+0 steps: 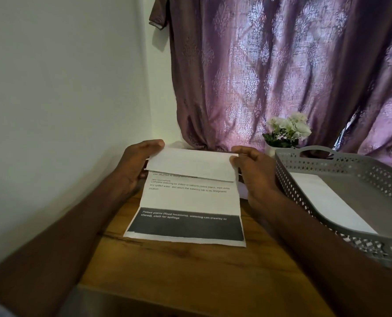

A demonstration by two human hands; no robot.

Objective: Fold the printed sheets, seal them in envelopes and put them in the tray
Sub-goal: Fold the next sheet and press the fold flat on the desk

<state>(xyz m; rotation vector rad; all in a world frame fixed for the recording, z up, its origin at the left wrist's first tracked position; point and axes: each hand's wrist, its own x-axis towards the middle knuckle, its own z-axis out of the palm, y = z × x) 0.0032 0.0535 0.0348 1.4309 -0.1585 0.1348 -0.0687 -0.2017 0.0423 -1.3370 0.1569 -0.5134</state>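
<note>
Two bare hands hold the far end of a printed sheet (pixel 188 197) that lies on a wooden table (pixel 190 275). The left hand (pixel 135 163) pinches the far left corner, thumb on top and fingers curled beneath; the right hand (pixel 252 172) pinches the far right corner in the same way. Between them the top part of the sheet is turned over toward the person, its blank back facing up, and its free edge hangs just above the printed lines, not yet pressed flat. Holding both corners at once probably keeps the folded edge square with the sides, so the fold looks to be in its first stage. The near end of the sheet rests flat on the table, close to the person. Readable print below the flap says "Complete watering for indoor or balcony potted plants, wipe away any spilled water and return the watering can to its designated location". A dark band lower down carries white words: "Potted plants (fixed locations), watering can (nearby or stored), cloth for spillage". A half-hidden line at the flap's edge is too blurred to trust. Just right of the right hand stands a grey perforated tray (pixel 305 202) with a handle opening, and a white flat piece, possibly an envelope (pixel 327 202), lies inside it. Behind the tray sits a small pot of white flowers (pixel 286 131), before a purple patterned curtain (pixel 270 69).
</note>
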